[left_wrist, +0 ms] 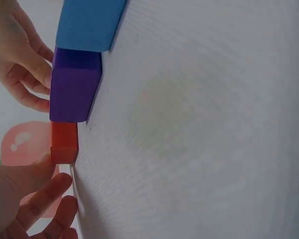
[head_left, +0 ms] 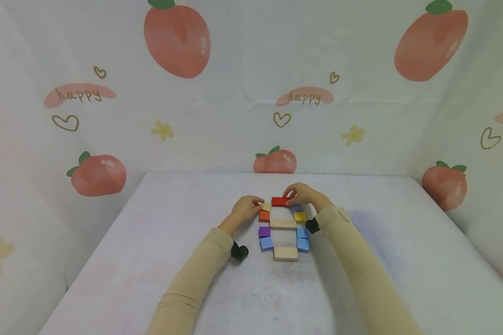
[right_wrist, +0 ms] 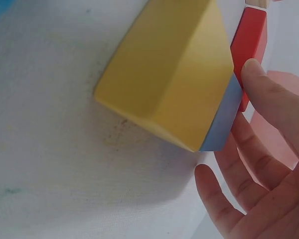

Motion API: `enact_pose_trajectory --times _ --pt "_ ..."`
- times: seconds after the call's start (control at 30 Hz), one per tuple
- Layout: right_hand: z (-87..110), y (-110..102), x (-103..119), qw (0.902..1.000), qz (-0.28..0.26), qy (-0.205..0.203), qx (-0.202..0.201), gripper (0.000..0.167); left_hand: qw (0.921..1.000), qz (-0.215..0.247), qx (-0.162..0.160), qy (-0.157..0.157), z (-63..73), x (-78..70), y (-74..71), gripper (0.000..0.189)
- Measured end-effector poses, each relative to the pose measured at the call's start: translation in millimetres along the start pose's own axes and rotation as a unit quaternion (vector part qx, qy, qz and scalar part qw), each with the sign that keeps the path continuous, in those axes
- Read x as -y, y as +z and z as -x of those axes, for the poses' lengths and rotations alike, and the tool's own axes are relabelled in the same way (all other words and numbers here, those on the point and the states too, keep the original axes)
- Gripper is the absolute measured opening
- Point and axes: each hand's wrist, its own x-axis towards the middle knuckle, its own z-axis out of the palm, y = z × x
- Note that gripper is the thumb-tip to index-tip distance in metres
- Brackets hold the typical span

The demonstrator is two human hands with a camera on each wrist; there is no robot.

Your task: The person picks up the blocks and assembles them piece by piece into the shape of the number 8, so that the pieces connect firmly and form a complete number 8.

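Note:
Several coloured and plain wooden blocks form a closed outline with a crossbar on the table. At its far edge, my right hand [head_left: 302, 193] pinches the red block [head_left: 280, 202], thumb on the near side and fingers behind, as the right wrist view shows. My left hand [head_left: 245, 208] holds the small ridged wooden block [head_left: 266, 206] at the far left corner with thumb and fingertips. Just nearer lies an orange-red block [left_wrist: 64, 144], then a purple block [left_wrist: 74, 87]. Beside my right hand are a yellow block [right_wrist: 174, 84] and a blue block [right_wrist: 223, 117].
A long plain wooden block [head_left: 282, 225] spans the middle, and another wooden block [head_left: 286, 253] lies at the near end. Light blue blocks stand on both near sides, including one blue block [head_left: 266, 244] at left. A printed curtain [head_left: 234, 130] hangs behind the white table [head_left: 184, 200].

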Motion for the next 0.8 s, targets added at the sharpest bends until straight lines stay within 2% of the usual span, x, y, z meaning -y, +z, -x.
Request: enact_pose_trajectory --times 0.8 --pt "-0.6 0.0 -0.7 1.0 -0.006 0.004 0.003 0.031 1.0 0.004 0.0 -0.004 0.8 -0.9 -0.7 0.029"
